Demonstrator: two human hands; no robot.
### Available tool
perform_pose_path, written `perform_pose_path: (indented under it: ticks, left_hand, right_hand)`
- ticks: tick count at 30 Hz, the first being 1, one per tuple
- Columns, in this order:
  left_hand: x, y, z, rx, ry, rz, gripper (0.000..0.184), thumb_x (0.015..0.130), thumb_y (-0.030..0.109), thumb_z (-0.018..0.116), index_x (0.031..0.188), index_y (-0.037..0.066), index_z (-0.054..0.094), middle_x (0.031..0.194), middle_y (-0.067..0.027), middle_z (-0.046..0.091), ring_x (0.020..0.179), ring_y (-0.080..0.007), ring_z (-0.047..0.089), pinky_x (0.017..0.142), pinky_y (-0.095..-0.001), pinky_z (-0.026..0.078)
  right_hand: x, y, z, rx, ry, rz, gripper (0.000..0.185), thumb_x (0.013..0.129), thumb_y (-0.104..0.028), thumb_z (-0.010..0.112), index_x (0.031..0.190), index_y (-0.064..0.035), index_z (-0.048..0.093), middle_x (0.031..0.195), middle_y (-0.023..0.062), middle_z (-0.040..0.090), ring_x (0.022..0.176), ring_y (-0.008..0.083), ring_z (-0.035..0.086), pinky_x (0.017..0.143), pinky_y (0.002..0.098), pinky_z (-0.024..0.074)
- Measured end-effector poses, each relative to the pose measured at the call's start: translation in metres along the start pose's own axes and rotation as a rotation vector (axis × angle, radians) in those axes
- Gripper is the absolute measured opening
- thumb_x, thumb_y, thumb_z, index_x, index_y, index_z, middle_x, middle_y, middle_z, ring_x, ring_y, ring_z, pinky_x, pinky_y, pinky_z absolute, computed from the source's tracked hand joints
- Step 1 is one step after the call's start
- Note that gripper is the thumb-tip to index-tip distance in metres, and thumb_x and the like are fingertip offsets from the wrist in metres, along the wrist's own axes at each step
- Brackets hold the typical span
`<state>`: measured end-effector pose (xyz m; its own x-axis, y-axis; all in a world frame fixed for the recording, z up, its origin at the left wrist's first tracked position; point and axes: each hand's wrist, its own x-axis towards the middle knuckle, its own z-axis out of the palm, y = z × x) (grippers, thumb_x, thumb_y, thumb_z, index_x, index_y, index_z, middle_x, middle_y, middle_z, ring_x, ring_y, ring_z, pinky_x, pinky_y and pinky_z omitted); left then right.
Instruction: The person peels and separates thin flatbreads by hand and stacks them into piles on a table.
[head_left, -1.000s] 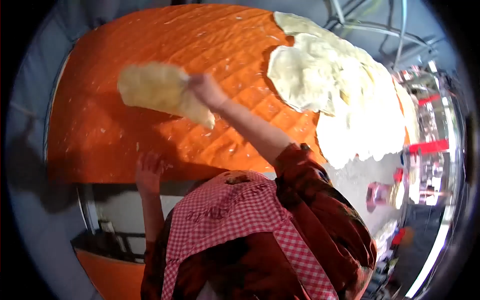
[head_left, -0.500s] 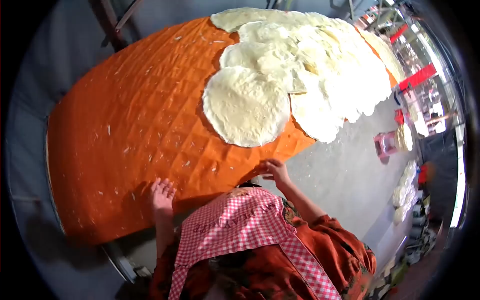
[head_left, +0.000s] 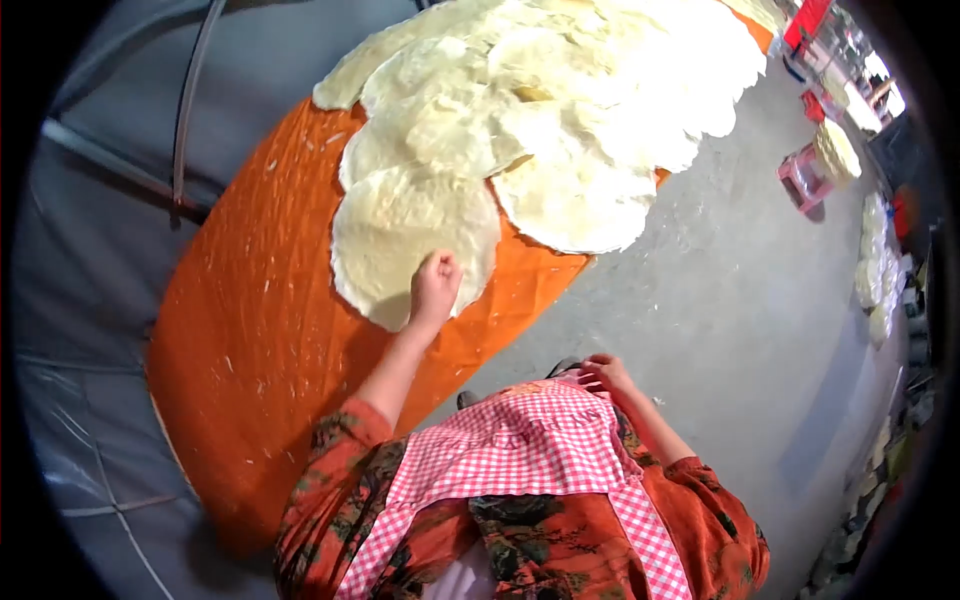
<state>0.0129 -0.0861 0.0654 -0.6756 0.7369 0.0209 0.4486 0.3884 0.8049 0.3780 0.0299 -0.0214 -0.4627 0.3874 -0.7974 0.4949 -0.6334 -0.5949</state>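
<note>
My left hand (head_left: 435,285) is over the lower part of a round, pale, thin sheet (head_left: 400,225), its fingers curled together; whether it pinches anything is too small to tell. That sheet lies flat on the orange cloth (head_left: 240,330), overlapping a large spread of similar sheets (head_left: 570,110) above and to the right. My right hand (head_left: 605,374) is beside the checked apron (head_left: 520,435), over the grey floor, fingers apart and holding nothing.
A pink stool (head_left: 803,180) with a stack of pale sheets (head_left: 836,150) stands on the grey floor (head_left: 720,300) at right. Wrapped pale bundles (head_left: 876,265) lie beyond it. A dark tarp wall with poles (head_left: 100,250) runs along the left.
The sheet carried in my right hand a second ago now lies flat beside the others. My left hand has moved over it, my right hand has drawn back, and the view has turned right.
</note>
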Motion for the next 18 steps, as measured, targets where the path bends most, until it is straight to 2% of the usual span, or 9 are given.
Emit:
perform_pose_path:
  ticks: [3, 4, 7, 9, 11, 12, 13, 16, 18]
  left_hand:
    - [0.07, 0.043, 0.046, 0.419, 0.25, 0.091, 0.034, 0.079, 0.022, 0.069, 0.1, 0.003, 0.051, 0.102, -0.0133, 0.055, 0.095, -0.0259, 0.056, 0.082, -0.0373, 0.046]
    - [0.091, 0.041, 0.063, 0.407, 0.309, 0.084, 0.043, 0.074, 0.031, 0.072, 0.099, 0.003, 0.049, 0.105, -0.0166, 0.052, 0.1, -0.0329, 0.052, 0.087, -0.0426, 0.043]
    - [0.134, 0.022, 0.096, 0.614, 0.254, -0.039, 0.05, 0.075, 0.04, 0.068, 0.102, -0.001, 0.057, 0.102, -0.0253, 0.059, 0.099, -0.0401, 0.056, 0.085, -0.0465, 0.045]
    - [0.12, 0.077, 0.096, 0.7, 0.136, -0.172, 0.052, 0.076, 0.046, 0.064, 0.1, 0.001, 0.061, 0.099, -0.022, 0.064, 0.094, -0.0405, 0.061, 0.08, -0.0493, 0.048]
    - [0.121, 0.052, 0.107, 0.785, 0.135, -0.183, 0.051, 0.075, 0.043, 0.063, 0.105, 0.002, 0.06, 0.107, -0.0226, 0.061, 0.102, -0.0384, 0.058, 0.087, -0.0476, 0.046]
    - [0.119, 0.037, 0.112, 0.815, 0.2, -0.087, 0.053, 0.074, 0.041, 0.064, 0.111, 0.003, 0.058, 0.11, -0.0228, 0.06, 0.104, -0.0372, 0.056, 0.09, -0.0468, 0.045]
    - [0.117, 0.054, 0.113, 0.807, 0.144, -0.251, 0.055, 0.074, 0.041, 0.064, 0.115, 0.004, 0.057, 0.113, -0.0215, 0.058, 0.105, -0.0365, 0.055, 0.091, -0.0464, 0.044]
    - [0.112, 0.055, 0.121, 0.83, 0.231, -0.235, 0.042, 0.076, 0.036, 0.066, 0.102, 0.005, 0.057, 0.104, -0.0166, 0.057, 0.099, -0.035, 0.055, 0.084, -0.0444, 0.045]
    - [0.12, 0.031, 0.128, 0.934, 0.28, -0.154, 0.034, 0.081, 0.027, 0.064, 0.103, 0.003, 0.055, 0.101, -0.0139, 0.057, 0.095, -0.0298, 0.056, 0.082, -0.0397, 0.046]
  right_hand:
    - [0.024, 0.016, -0.077, 0.099, 0.101, -0.042, 0.019, 0.09, -0.019, 0.056, 0.101, -0.0035, 0.058, 0.086, 0.0095, 0.067, 0.075, 0.022, 0.067, 0.061, 0.0341, 0.0533]
    - [0.022, 0.013, -0.095, 0.153, 0.152, -0.05, 0.018, 0.09, -0.019, 0.056, 0.1, -0.0044, 0.058, 0.085, 0.0087, 0.067, 0.075, 0.0211, 0.067, 0.06, 0.0333, 0.0528]
    - [0.014, 0.006, -0.147, 0.258, 0.246, -0.044, 0.016, 0.09, -0.019, 0.056, 0.099, -0.0058, 0.058, 0.084, 0.0074, 0.067, 0.074, 0.0195, 0.067, 0.06, 0.0324, 0.0521]
    - [0.013, 0.012, -0.178, 0.27, 0.288, -0.077, 0.013, 0.091, -0.017, 0.052, 0.089, -0.0065, 0.059, 0.076, 0.0064, 0.066, 0.07, 0.0179, 0.066, 0.056, 0.0317, 0.051]
    - [0.031, 0.033, -0.212, 0.359, 0.296, -0.14, 0.012, 0.089, -0.017, 0.052, 0.085, -0.0072, 0.059, 0.073, 0.006, 0.064, 0.067, 0.0171, 0.066, 0.049, 0.0302, 0.0488]
    - [0.03, 0.028, -0.229, 0.412, 0.27, -0.115, 0.012, 0.088, -0.018, 0.055, 0.088, -0.0064, 0.059, 0.074, 0.0063, 0.065, 0.067, 0.0177, 0.066, 0.05, 0.0318, 0.0506]
    - [0.024, 0.012, -0.237, 0.449, 0.346, -0.062, 0.013, 0.087, -0.019, 0.058, 0.09, -0.0057, 0.059, 0.077, 0.0073, 0.066, 0.069, 0.0187, 0.067, 0.052, 0.0331, 0.052]
    - [0.046, -0.016, -0.281, 0.437, 0.348, -0.066, 0.02, 0.089, -0.02, 0.057, 0.102, -0.0048, 0.057, 0.086, 0.0084, 0.067, 0.074, 0.0186, 0.067, 0.058, 0.0322, 0.0528]
    - [0.068, -0.055, -0.317, 0.427, 0.33, -0.075, 0.019, 0.09, -0.021, 0.056, 0.1, -0.0045, 0.058, 0.087, 0.0076, 0.067, 0.076, 0.0181, 0.067, 0.058, 0.0309, 0.0522]
